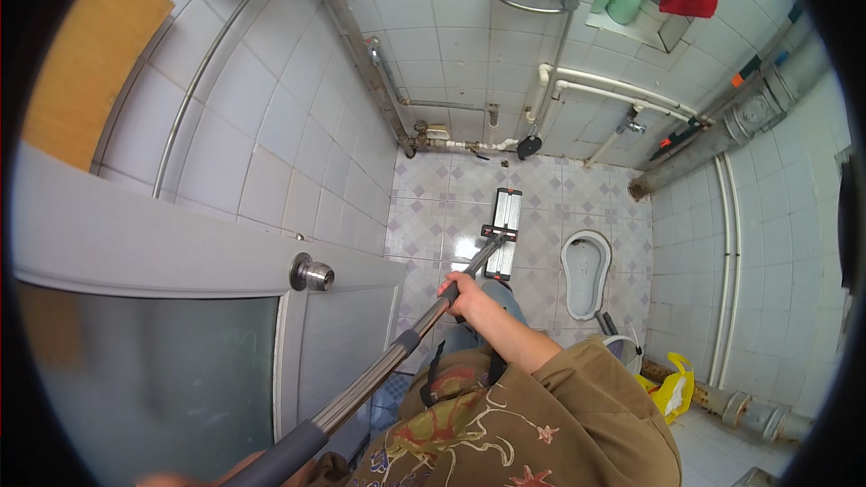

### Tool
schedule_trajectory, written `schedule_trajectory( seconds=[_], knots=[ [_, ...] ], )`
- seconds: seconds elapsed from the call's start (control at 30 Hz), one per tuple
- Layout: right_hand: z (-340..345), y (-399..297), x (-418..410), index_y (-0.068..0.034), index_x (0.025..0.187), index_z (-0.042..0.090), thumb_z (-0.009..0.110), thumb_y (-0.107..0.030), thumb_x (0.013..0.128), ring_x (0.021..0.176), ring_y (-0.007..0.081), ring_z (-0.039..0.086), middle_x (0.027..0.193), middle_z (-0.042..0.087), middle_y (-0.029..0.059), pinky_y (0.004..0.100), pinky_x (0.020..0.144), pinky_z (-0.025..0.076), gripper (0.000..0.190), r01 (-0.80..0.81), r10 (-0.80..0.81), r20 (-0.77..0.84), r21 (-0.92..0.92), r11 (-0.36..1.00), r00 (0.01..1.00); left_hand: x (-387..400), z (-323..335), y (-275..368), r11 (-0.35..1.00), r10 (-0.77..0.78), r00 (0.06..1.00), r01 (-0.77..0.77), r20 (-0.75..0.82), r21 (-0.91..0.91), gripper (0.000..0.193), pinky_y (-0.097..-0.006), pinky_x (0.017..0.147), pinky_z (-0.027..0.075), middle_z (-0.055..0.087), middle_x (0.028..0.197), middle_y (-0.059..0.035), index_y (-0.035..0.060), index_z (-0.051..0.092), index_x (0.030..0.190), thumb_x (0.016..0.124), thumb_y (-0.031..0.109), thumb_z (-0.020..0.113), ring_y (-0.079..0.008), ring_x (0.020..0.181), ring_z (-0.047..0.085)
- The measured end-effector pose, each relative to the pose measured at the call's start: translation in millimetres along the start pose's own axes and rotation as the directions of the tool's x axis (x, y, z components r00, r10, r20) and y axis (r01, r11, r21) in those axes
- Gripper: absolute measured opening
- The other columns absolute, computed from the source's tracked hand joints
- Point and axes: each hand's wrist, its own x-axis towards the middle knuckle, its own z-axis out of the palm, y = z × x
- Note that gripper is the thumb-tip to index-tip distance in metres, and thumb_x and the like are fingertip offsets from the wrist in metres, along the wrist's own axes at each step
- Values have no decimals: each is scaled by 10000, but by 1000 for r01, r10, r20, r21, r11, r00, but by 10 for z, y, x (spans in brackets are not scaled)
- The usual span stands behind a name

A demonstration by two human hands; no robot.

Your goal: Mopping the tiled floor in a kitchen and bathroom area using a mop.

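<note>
A flat mop's long handle (362, 379) runs from the lower left up to its head. My right hand (460, 294) is closed around the lower part of that handle. At the bottom left edge, my left hand (169, 480) is blurred and mostly cut off beside the thick grey grip; how its fingers sit on it cannot be told. The silver mop head (506, 210) lies on the patterned floor tiles, its long side pointing towards the far wall. My foot is just behind its near end.
A white door (352, 331) with a round knob (312, 273) stands at the left. To the right are a squat toilet (586, 274), a bucket (626, 352) and a yellow plastic bag (676, 389). Pipes (473, 144) and a black round fitting (529, 146) line the far wall.
</note>
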Motion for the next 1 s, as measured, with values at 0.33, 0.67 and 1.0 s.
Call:
schedule_trajectory(
  seconds=[0.33, 0.67, 1.0],
  knots=[
    [213, 559, -765, -76, 651, 415, 517, -130, 689, 540, 161, 433, 595, 410, 35, 321, 538, 434, 122, -27, 58, 209, -148, 989, 976, -529, 56, 58, 957, 125, 979, -76, -164, 281, 207, -234, 401, 410, 454, 421, -13, 75, 457, 522, 691, 106, 573, -107, 355, 445],
    [696, 628, -654, -106, 589, 393, 514, -124, 673, 471, 136, 414, 543, 403, 1, 285, 472, 426, 148, -213, 242, 33, -369, 905, 970, -708, 333, -459, 812, 285, 921, -84, -266, 578, 241, -209, 349, 365, 434, 399, -13, 78, 436, 503, 686, 121, 588, -104, 327, 422],
    [1792, 33, 154, -84, 647, 413, 488, -114, 723, 469, 156, 431, 528, 405, 26, 310, 442, 423, 111, -30, 181, 191, -602, 798, 965, 61, 465, -1959, 687, 450, 727, 88, -518, 721, 285, -171, 324, 330, 411, 394, 18, 106, 383, 516, 706, 166, 587, -82, 321, 416]
  ],
)
